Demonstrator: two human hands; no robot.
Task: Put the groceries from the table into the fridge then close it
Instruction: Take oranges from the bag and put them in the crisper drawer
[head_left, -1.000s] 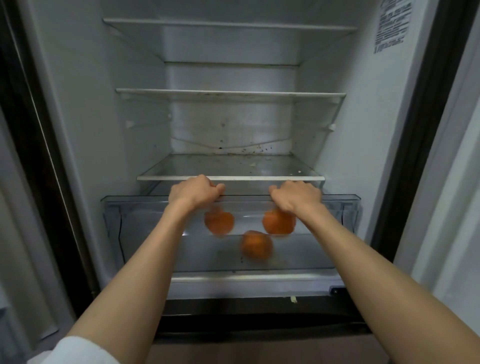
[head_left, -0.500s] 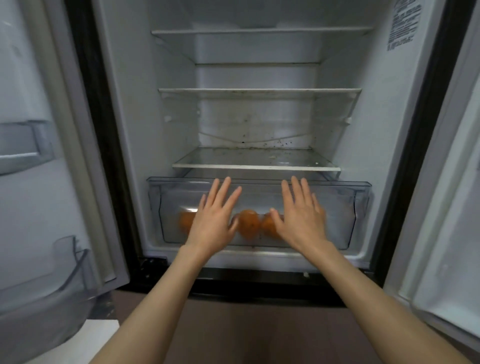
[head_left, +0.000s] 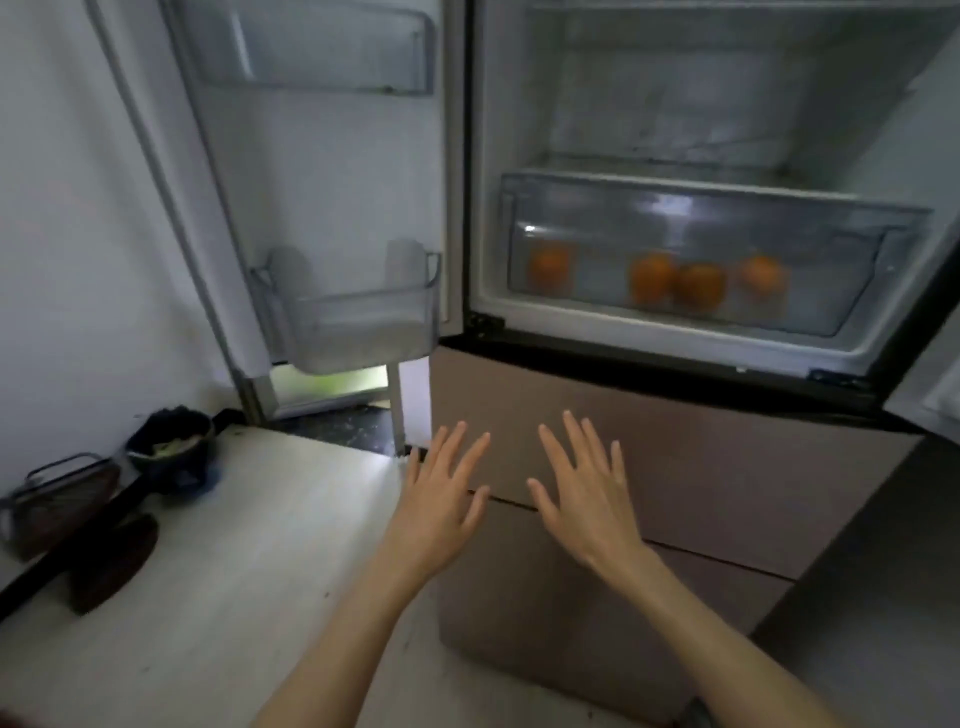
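- Both hands hung in the air with nothing in them: the left hand (head_left: 441, 506) and right hand (head_left: 584, 501) had their fingers (head_left: 470, 457) spread and released, palms down before the beige lower drawers (head_left: 675, 488), probably free to fetch more
- Four oranges (head_left: 652, 278), round and matte, sat in the clear plastic crisper drawer (head_left: 852, 275) at 1 o'clock, pushed home so the fruit could not roll out
- The fridge door (head_left: 332, 171) stood open at 11 o'clock, its transparent door bin (head_left: 363, 327) holding nothing I could make out
- At 9 o'clock the pale wood-grain tabletop (head_left: 234, 545) carried a dark bowl (head_left: 171, 447) and blurred dark items against the wall
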